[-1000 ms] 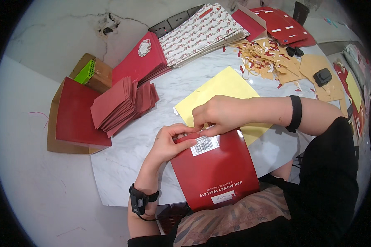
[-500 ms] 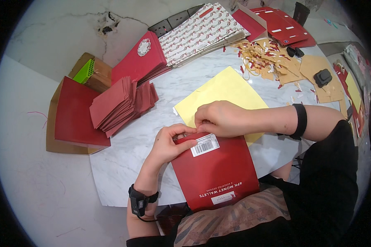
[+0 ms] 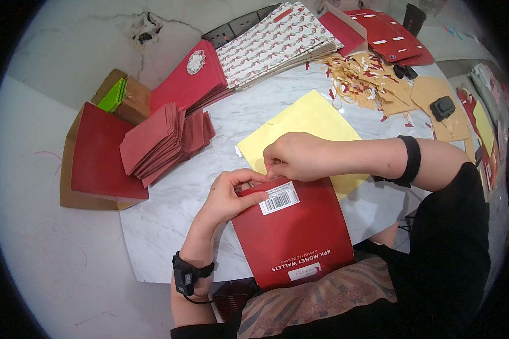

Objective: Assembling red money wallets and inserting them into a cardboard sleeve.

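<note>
A flat red cardboard pack [image 3: 294, 237] with a white barcode label rests at the table's near edge against my body. My left hand [image 3: 232, 195] grips its far left corner, thumb on the front and fingers behind. At the far edge of the pack, my right hand [image 3: 294, 158] is closed in a pinch beside the left fingertips. Whatever is between those fingers is hidden. Beyond and partly under my right hand lies a yellow sheet [image 3: 308, 118] on the marble-look table.
Small dark-red envelopes [image 3: 152, 141] are piled at left beside an open red box [image 3: 104, 161]. Farther back stand red card sheets [image 3: 189, 79] and patterned white sheets [image 3: 274, 48]. Loose red and white tags [image 3: 362, 79] and a black clip-like object [image 3: 442, 107] lie at right.
My right hand has risen slightly from the pack's far edge, still pinched. The left hand keeps its grip. The whole view has shifted a little.
</note>
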Demonstrator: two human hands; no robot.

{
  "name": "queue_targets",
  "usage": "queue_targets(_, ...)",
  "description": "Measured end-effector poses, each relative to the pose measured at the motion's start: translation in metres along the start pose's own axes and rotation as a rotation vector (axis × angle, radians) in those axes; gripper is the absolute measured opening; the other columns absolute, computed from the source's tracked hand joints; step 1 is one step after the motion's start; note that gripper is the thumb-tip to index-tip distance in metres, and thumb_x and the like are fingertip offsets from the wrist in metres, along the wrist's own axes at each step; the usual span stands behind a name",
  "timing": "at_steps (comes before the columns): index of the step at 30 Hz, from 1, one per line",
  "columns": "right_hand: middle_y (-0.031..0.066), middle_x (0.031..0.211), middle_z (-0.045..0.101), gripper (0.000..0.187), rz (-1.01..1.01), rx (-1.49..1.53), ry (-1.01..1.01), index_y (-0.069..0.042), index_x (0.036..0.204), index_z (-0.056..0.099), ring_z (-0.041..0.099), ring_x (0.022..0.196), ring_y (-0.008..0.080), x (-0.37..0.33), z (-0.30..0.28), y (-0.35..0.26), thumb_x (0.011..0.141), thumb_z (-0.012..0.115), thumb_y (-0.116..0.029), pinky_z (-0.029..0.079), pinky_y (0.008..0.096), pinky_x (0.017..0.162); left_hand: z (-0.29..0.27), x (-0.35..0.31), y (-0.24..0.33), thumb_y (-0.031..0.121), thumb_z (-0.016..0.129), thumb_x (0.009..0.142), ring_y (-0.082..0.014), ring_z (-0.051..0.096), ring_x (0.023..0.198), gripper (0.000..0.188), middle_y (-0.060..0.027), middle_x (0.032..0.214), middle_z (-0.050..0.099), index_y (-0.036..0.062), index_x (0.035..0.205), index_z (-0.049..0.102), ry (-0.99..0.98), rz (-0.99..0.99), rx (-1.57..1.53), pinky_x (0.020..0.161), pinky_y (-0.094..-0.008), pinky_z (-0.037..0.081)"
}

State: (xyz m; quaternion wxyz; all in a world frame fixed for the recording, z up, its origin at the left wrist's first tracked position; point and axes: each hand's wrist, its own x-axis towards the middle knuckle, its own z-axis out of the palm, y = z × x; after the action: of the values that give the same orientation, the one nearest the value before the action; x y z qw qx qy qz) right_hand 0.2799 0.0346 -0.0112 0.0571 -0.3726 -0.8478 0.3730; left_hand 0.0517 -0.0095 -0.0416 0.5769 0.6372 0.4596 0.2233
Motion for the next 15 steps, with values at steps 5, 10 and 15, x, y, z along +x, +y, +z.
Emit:
queue_targets(5,0.0129,0.083,0.069,0.017,0.0,0.087,0.038,-0.005,0.095,0.065,0.067,0.081,0.0303,0.0,0.008,0.008,0.09,0.065,-0.021,0.05,0.0403,0.072,-0.001,0.001,-0.007,0.009,0.08,0.078,-0.001,0.056,0.064,0.028,-0.0007,0.083,0.073,0.0039,0.104,0.074,-0.001,0.01,0.025,0.059,-0.0196,0.045)
queue_targets(10,0.0134,0.085,0.069,0.017,-0.007,0.046,-0.001,-0.004,0.093,0.065,0.067,0.084,0.0306,0.003,0.002,0.004,0.089,0.066,-0.021,0.05,0.041,0.074,-0.001,0.001,-0.009,0.011,0.081,0.077,-0.0004,0.052,0.061,0.028,0.0006,0.082,0.073,0.0055,0.103,0.074,0.008,0.015,0.027,0.057,-0.0196,0.042)
queue_targets(15,0.0133,0.082,0.068,0.015,-0.033,-0.042,-0.012,-0.004,0.093,0.064,0.067,0.081,0.0314,0.0,-0.002,-0.003,0.09,0.066,-0.019,0.049,0.0419,0.072,0.0,0.001,-0.008,0.01,0.08,0.078,0.0001,0.052,0.062,0.028,0.0009,0.083,0.072,0.0047,0.105,0.073,0.006,0.006,0.004,0.057,-0.0193,0.041)
